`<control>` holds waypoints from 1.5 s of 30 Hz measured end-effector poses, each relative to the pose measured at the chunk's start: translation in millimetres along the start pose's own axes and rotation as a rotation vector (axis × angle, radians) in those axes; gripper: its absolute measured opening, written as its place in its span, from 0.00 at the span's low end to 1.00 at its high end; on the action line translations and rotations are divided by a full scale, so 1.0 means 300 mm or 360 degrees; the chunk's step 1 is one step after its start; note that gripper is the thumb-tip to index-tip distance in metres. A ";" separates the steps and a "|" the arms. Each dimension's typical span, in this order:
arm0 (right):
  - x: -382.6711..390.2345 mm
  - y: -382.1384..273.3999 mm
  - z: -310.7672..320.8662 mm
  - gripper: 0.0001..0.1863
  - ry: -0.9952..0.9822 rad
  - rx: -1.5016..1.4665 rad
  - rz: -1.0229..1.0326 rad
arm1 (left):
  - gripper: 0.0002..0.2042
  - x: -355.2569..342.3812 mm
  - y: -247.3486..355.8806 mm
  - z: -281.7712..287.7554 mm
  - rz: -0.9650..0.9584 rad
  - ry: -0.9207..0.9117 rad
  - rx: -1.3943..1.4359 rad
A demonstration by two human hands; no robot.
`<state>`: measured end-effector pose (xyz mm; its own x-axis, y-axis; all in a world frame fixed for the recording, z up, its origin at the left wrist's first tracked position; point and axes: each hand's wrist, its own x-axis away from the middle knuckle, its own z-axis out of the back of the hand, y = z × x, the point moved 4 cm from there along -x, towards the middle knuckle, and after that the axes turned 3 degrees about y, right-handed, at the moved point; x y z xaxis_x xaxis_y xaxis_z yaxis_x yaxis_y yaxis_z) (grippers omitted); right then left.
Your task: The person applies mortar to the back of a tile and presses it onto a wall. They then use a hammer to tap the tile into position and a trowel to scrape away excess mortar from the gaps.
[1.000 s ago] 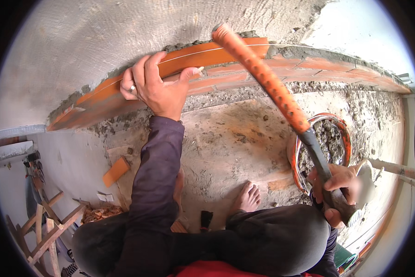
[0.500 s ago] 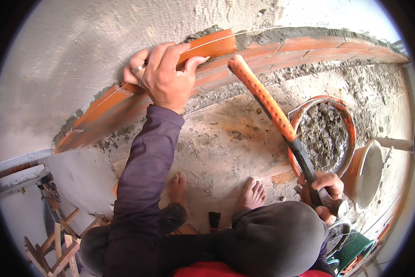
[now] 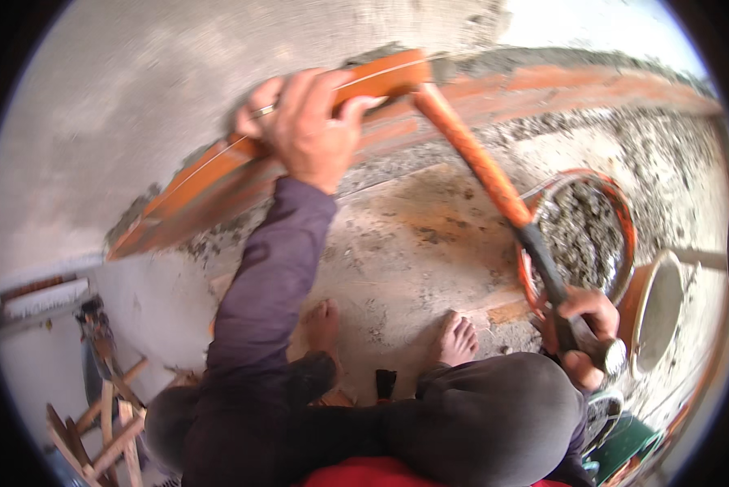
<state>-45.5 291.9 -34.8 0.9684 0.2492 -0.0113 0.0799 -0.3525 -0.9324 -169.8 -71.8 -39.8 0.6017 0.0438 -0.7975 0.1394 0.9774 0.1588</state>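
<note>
Orange oblong clay brick [image 3: 387,75] juts toward upper centre from my clamped left hand [image 3: 314,134], forearm [image 3: 269,276] raised; right hand [image 3: 585,321] clenches orange-handled black hammer [image 3: 506,199].

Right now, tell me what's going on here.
A person's left grip holds an orange brick on top of a low brick wall. The right grip holds a hammer near its head, the handle reaching toward the brick's right end; whether they touch is unclear. A bucket of grey mortar stands at right.
</note>
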 end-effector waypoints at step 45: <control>-0.001 -0.033 -0.474 0.15 -0.1270 0.1121 -0.0362 | 0.32 0.079 -0.356 0.355 -0.0354 -0.0230 -0.0191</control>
<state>-13.0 167.1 25.8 0.4954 0.8468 0.1936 -0.1618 0.3089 -0.9372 -86.5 -197.3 -13.7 0.6737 -0.1959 -0.7126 0.1917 0.9775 -0.0875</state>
